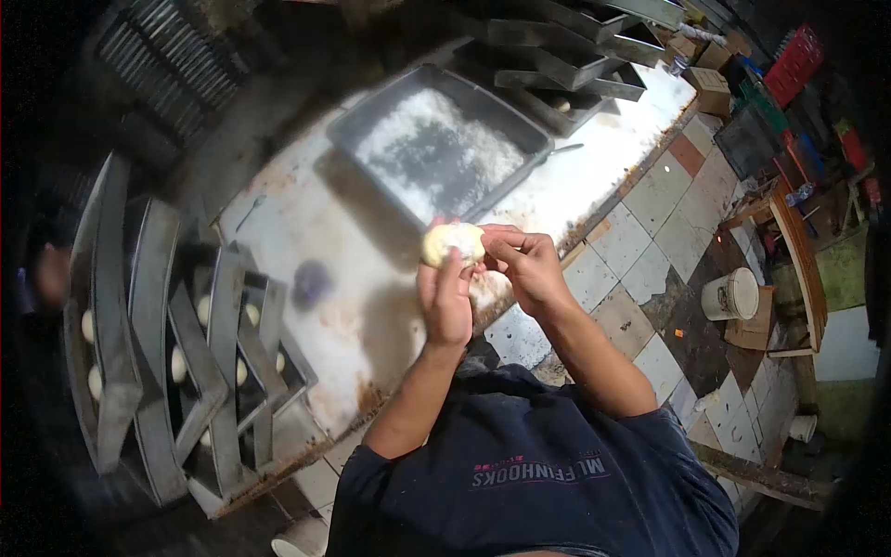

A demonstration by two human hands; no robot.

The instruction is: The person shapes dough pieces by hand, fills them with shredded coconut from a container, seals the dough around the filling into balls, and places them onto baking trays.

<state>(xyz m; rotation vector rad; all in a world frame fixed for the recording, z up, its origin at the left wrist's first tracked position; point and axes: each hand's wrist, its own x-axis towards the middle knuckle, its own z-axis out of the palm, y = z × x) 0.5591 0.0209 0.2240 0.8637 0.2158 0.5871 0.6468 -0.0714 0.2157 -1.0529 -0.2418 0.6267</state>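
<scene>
A pale yellow piece of dough is held up between my two hands, over the near edge of the worktable. My left hand cups it from below and the left, with the thumb resting on its front. At its right side, my right hand has thumb and fingers closed on the dough's edge. White dust shows on the dough's surface. Just beyond my hands stands a grey rectangular tub with white powdery stuff spread inside.
Stacked metal pans with pale dough balls stand at the left. More metal pans are piled at the back right. A spatula-like tool lies by the tub. On the tiled floor at right stands a white bucket.
</scene>
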